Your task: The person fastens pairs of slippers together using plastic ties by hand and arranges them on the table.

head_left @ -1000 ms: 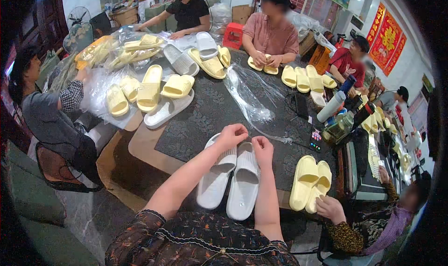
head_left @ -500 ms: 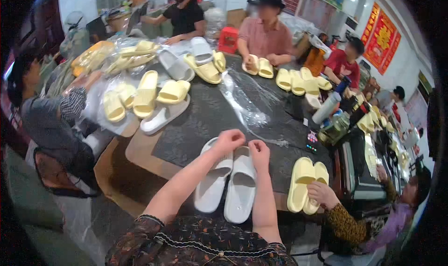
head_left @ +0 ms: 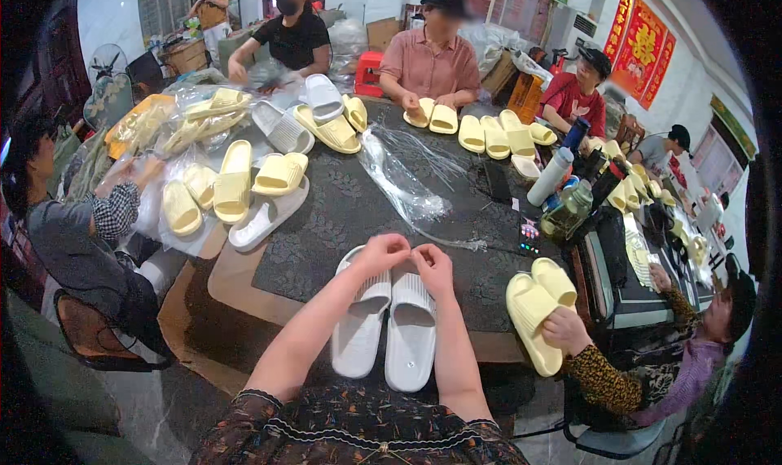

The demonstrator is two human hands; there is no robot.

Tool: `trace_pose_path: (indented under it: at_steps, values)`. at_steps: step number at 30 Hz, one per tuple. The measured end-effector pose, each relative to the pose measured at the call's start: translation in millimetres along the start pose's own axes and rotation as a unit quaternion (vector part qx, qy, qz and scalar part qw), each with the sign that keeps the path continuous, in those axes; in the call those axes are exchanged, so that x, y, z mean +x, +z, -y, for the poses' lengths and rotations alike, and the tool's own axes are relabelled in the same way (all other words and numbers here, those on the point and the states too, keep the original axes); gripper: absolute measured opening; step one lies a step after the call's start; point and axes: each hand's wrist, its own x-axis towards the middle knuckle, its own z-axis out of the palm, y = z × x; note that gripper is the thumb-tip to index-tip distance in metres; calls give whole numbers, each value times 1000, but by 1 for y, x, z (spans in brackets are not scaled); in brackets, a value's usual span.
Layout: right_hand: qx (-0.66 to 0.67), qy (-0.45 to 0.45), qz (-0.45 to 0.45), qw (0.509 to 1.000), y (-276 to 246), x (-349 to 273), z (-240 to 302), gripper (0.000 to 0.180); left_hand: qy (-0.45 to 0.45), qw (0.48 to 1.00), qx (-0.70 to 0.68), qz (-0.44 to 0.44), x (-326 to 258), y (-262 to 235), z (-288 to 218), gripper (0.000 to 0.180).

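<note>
A pair of light grey slide slippers lies side by side at the near edge of the table, heels toward me: the left slipper (head_left: 356, 343) and the right slipper (head_left: 411, 347). Over their toe ends, my left hand (head_left: 383, 253) and my right hand (head_left: 434, 269) meet with fingertips pinched close together. Whatever is between the fingers is too small or hidden to make out. Ahead of my hands, a bundle of thin clear plastic strands (head_left: 407, 192) stretches across the dark tabletop (head_left: 326, 212).
At right a co-worker's hand (head_left: 566, 330) grips a pair of yellow slippers (head_left: 533, 302). Yellow and grey slippers (head_left: 235, 184) crowd the left side among clear bags. More yellow slippers (head_left: 497, 137) line the far edge. Bottles (head_left: 551, 174) and a phone (head_left: 529, 235) stand or lie to the right.
My two hands have drawn together, fingertips now nearly touching. The co-worker's yellow slippers at right have tilted and shifted under that person's hand. The whole view has moved slightly.
</note>
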Motion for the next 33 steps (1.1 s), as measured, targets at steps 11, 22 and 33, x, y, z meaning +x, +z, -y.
trace_pose_path:
  at_steps: [11, 22, 33]
  values:
    - [-10, 14, -28, 999, 0, 0, 2, 14, 34, 999, 5, 4, 1, 2, 7, 15]
    - [5, 18, -53, 998, 1, 2, -5, 13, 25, 999, 16, -18, -1, 1, -2, 13]
    - [16, 5, -46, 999, 1, 0, 0, 14, 23, 999, 10, -29, 1, 0, 2, 13]
